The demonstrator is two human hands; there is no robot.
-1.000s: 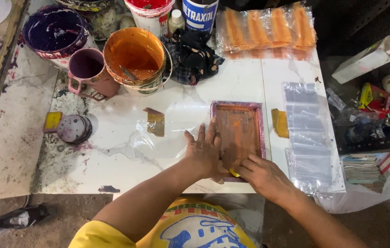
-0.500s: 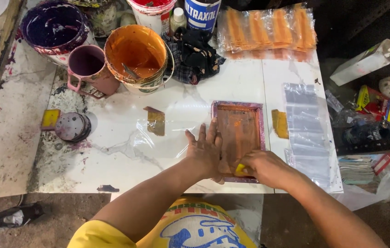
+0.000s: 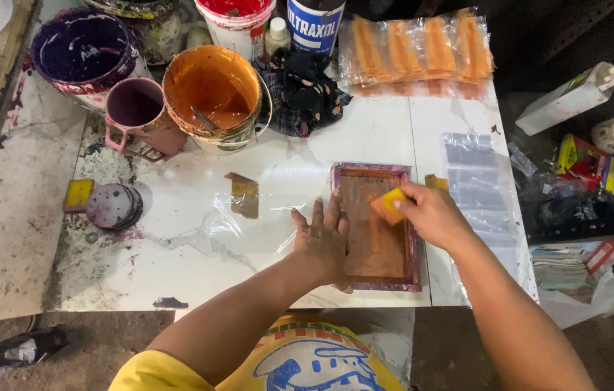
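We've got the small framed screen [image 3: 377,226] flat on the white table [image 3: 198,253], near its front edge. Right hand [image 3: 426,213] pinches a yellow squeegee [image 3: 388,203] on the mesh; left hand [image 3: 323,240] w/ fingers spread wide presses the frame's left side. Orange paint bucket [image 3: 213,94] sits well behind.

White marble-look bench [image 3: 176,268], pretty paint-stained on the left side. Sitting on it: an orange paint bucket [image 3: 213,94], a purple bucket [image 3: 82,54], a purple mug [image 3: 139,116], a dark rag [image 3: 307,90], a bag of orange-printed strips [image 3: 419,54], a clear plastic sheet [image 3: 477,188], a small printing frame [image 3: 378,224] near the front edge, a round lid [image 3: 110,206], and a yellow block [image 3: 77,194] just beside the lid.
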